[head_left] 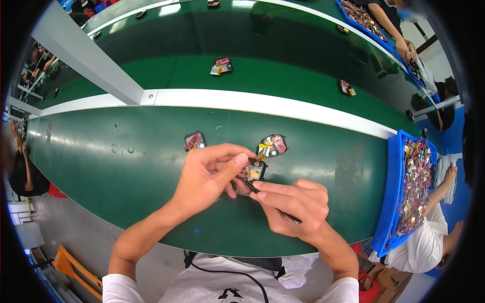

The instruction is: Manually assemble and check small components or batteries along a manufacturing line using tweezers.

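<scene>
The left hand (pixel 204 177) has its grip pinched on a small black electronic module (pixel 252 170), thumb and forefinger pressed on its edges just above the green surface (pixel 126 166). The right hand (pixel 295 204) has its grip closed around a thin dark tool (pixel 273 202), whose tip meets the module's near edge. The work looks midway: this piece is in hand, not set down. Two similar modules (pixel 194 141) (pixel 273 145) lie just beyond the fingers. A blue bin (pixel 391 192) heaped with parts sits well to the right.
</scene>
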Demonstrator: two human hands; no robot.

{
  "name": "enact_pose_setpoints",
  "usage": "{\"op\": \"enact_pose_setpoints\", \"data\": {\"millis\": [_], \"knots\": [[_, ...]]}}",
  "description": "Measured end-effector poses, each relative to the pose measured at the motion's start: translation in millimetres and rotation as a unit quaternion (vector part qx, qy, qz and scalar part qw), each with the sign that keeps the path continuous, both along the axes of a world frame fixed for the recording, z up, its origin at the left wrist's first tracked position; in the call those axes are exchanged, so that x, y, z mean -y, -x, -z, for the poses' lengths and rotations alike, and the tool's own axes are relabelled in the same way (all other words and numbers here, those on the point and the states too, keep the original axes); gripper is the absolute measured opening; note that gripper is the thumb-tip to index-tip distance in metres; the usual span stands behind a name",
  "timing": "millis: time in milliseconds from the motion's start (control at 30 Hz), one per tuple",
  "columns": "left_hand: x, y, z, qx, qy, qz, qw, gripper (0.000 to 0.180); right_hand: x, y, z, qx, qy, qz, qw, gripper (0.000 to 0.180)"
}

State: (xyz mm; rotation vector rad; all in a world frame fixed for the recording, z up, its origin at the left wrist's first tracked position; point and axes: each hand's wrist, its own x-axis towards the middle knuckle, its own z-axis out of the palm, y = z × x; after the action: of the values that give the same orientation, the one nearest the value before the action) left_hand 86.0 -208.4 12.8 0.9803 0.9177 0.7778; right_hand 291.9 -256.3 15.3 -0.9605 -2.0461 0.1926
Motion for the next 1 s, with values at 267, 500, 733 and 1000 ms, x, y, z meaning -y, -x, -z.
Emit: {"op": "enact_pose_setpoints", "data": {"millis": [267, 500, 733, 1000], "knots": [[-6.7, 2.4, 3.2, -0.009, 0.015, 0.007, 1.000, 0.019, -6.1, 3.3, 3.5, -0.039, -0.005, -0.004, 0.999, 0.027], [-10.6, 6.3, 0.3, -0.059, 0.006, 0.020, 0.998, 0.017, -7.4, 5.7, 1.3, -0.031, -0.006, -0.011, 0.999, 0.028], [-13.8, 11.1, -0.7, -0.053, 0.030, 0.047, 0.997, 0.017, -5.5, 5.7, 2.2, -0.030, 0.008, -0.024, 0.999, 0.029], [-2.7, 4.6, -4.0, -0.069, -0.027, 0.000, 0.997, 0.017, -3.2, 4.8, -2.1, -0.017, 0.016, -0.018, 1.000, 0.029]]}}
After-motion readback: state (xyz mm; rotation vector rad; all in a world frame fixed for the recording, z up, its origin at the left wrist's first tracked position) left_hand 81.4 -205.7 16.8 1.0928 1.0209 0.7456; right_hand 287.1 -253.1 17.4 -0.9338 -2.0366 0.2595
